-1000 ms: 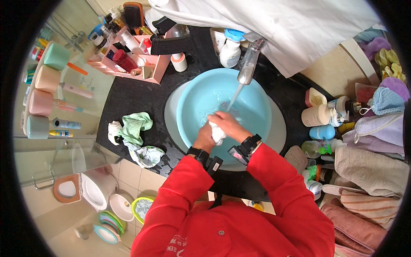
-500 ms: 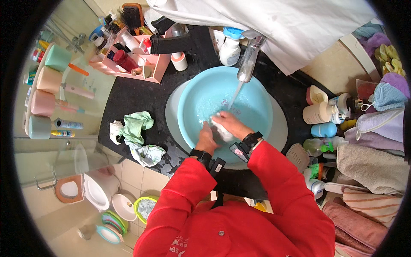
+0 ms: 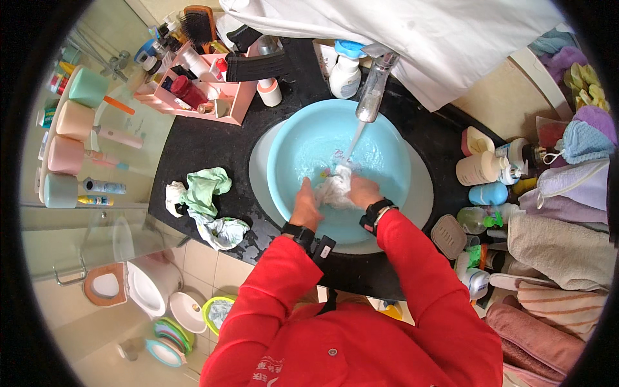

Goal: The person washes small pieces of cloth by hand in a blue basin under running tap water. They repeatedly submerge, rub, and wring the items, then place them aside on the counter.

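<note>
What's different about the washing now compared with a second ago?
The right hand has moved right, away from the left hand. The white cloth, bunched between them before, now spreads loosely in the blue basin. The tap still runs; the green cloth hasn't moved.

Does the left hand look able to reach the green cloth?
Probably yes: apart from the rim of the blue basin, nothing seems to stand between the left hand and the green cloth.

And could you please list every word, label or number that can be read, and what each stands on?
I'll leave wording unquoted.
Blue basin: pink lettering inside, partly blurred.
Red jacket: white lettering at lower left.
White bottle with blue cap: print too small to read.
</note>
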A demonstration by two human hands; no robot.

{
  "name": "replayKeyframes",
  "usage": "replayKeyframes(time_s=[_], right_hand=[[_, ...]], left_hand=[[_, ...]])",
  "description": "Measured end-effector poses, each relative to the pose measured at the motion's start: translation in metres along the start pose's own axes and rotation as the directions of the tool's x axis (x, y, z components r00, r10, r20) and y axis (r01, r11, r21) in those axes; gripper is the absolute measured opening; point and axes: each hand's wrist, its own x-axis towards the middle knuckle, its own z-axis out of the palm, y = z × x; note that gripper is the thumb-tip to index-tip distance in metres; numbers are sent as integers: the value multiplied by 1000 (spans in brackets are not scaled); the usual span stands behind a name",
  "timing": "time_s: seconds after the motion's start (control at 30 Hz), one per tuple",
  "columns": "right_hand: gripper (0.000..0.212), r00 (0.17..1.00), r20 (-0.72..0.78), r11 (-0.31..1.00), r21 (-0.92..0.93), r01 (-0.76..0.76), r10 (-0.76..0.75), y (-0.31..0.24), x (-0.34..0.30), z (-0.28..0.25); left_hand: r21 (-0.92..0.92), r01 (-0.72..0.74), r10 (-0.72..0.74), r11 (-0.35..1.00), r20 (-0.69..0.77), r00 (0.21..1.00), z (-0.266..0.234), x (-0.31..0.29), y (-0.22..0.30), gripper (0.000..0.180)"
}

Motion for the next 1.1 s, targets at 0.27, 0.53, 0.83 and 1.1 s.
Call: replayKeyframes(time_s=[0.27, 0.53, 0.83, 1.1], right_hand=[[38, 969, -67, 537, 822, 189, -238, -35, -32, -46], [56, 927, -373, 998, -48, -47, 26, 13, -1, -21], [47, 925, 57, 318, 946, 71, -376, -26, -17, -29], [50, 966, -243, 991, 122, -63, 92, 30, -4, -28]], left_hand=[[-361, -69, 149, 930, 199, 969, 5, 60, -28, 41], [24, -172, 173, 985, -163, 971, 4, 4, -4, 66], [-118, 99, -84, 988, 123, 989, 14, 16, -17, 48], [748, -584, 627, -314, 626, 464, -15, 57, -51, 37]])
